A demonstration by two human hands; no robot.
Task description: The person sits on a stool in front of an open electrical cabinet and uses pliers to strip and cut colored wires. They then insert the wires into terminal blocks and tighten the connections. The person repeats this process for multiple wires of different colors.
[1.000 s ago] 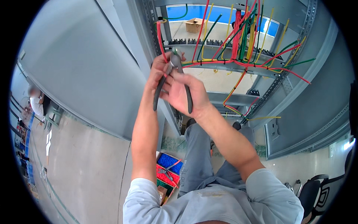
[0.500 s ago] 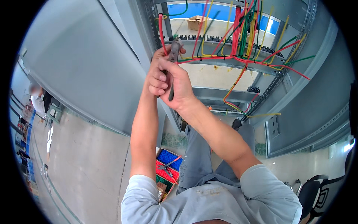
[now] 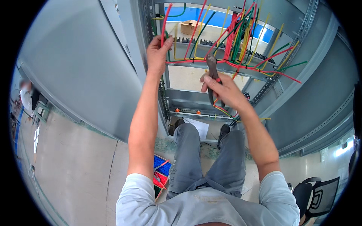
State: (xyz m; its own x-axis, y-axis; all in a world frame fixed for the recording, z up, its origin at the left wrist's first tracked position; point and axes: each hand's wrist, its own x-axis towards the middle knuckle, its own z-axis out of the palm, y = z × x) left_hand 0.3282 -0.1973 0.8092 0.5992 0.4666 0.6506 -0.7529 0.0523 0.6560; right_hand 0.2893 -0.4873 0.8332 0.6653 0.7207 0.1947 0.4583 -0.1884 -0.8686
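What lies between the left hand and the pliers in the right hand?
In the head view, red, green and yellow wires lie between the left hand and the pliers, backed by a grey rail.

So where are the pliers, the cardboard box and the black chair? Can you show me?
Pliers [image 3: 212,64], head camera view: on the upper metal part.
Cardboard box [image 3: 187,28], head camera view: on its side.
Black chair [image 3: 325,195], head camera view: on the backrest.

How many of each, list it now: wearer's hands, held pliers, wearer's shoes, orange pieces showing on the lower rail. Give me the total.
Left hand and right hand: 2
Held pliers: 1
Wearer's shoes: 2
Orange pieces: 2
Total: 7
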